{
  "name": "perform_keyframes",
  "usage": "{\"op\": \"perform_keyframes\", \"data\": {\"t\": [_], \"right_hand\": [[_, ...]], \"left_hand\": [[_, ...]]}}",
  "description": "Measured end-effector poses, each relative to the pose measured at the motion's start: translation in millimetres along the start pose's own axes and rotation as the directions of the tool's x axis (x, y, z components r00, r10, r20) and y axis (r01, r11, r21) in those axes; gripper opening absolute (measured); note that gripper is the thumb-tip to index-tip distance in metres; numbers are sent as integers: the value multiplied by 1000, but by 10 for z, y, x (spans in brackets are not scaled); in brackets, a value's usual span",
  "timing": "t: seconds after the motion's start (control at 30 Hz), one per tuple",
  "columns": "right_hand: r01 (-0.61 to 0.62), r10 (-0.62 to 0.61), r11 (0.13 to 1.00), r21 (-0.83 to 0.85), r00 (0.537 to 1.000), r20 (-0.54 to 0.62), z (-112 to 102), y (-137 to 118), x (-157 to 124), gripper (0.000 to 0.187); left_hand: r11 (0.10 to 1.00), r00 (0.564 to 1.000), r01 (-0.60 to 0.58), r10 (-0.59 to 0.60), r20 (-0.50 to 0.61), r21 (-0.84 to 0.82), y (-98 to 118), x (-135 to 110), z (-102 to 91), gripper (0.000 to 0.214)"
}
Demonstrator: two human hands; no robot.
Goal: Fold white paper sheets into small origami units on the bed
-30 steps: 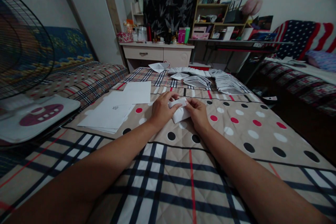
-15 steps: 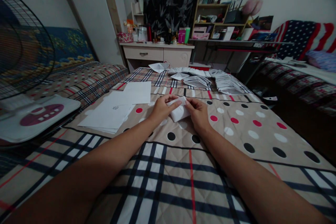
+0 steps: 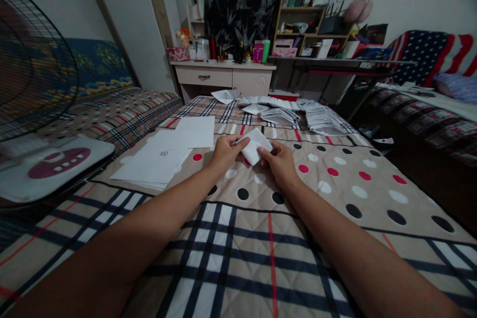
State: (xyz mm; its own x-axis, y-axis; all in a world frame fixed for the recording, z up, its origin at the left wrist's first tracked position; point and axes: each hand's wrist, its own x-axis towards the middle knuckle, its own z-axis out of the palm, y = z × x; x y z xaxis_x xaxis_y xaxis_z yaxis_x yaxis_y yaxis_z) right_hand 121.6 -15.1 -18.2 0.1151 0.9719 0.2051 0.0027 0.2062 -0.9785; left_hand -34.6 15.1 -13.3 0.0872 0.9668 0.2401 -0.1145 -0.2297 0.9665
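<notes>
You hold one folded white paper point(image 3: 255, 145) between both hands, lifted just above the dotted part of the plaid bedspread point(image 3: 261, 238), near the middle of the bed. Among containers, the wooden shelf unit point(image 3: 301, 30) at the far wall carries bottles and small boxes too dim to name, and a pink basket point(image 3: 177, 53) sits on the far dresser point(image 3: 223, 77) with contents you cannot make out. Your left hand point(image 3: 223, 151) pinches the paper's left edge, thumb on top and fingers curled close under it. Your right hand point(image 3: 279, 161) pinches the lower right edge the same way, fingers drawn together, not spread. The paper tilts, its far corner raised. To the left of your hands lies a loose stack of flat white sheets point(image 3: 160, 156); the number of sheets cannot be told. Farther off, a spread of folded paper pieces point(image 3: 298, 112) covers the far right of the bed, too many and too overlapped to count, with one larger folded piece point(image 3: 225, 94) apart at their left. One electric fan point(image 3: 33, 69) stands at the near left.
</notes>
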Motion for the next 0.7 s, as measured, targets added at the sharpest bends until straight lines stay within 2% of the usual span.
{"op": "perform_keyframes", "data": {"t": [0.07,0.2,0.3,0.43,0.53,0.6,0.7], "right_hand": [[-3,4,999,41,1000,-19,-18,3,3,23],[-33,32,994,107,999,13,-14,3,-1,24],[-33,33,993,113,999,5,1,1,-5,24],[22,-16,992,126,998,-53,-7,-11,0,24],[31,-19,987,157,997,-79,-21,-20,4,23],[17,-5,988,156,997,-74,-21,-26,0,23],[4,2,993,120,999,-49,-7,-41,-12,27]], "left_hand": [[999,999,29,-28,27,-23,13,1,3,48],[999,999,-3,5,-49,44,25,10,-4,43],[999,998,-5,7,-59,31,33,4,-7,42],[992,994,101,-97,60,-70,42,-49,24,49],[977,966,199,-182,182,-78,45,-96,58,48],[977,963,207,-194,189,-54,53,-115,76,40],[978,971,207,-205,125,-3,74,-124,95,34]]}}
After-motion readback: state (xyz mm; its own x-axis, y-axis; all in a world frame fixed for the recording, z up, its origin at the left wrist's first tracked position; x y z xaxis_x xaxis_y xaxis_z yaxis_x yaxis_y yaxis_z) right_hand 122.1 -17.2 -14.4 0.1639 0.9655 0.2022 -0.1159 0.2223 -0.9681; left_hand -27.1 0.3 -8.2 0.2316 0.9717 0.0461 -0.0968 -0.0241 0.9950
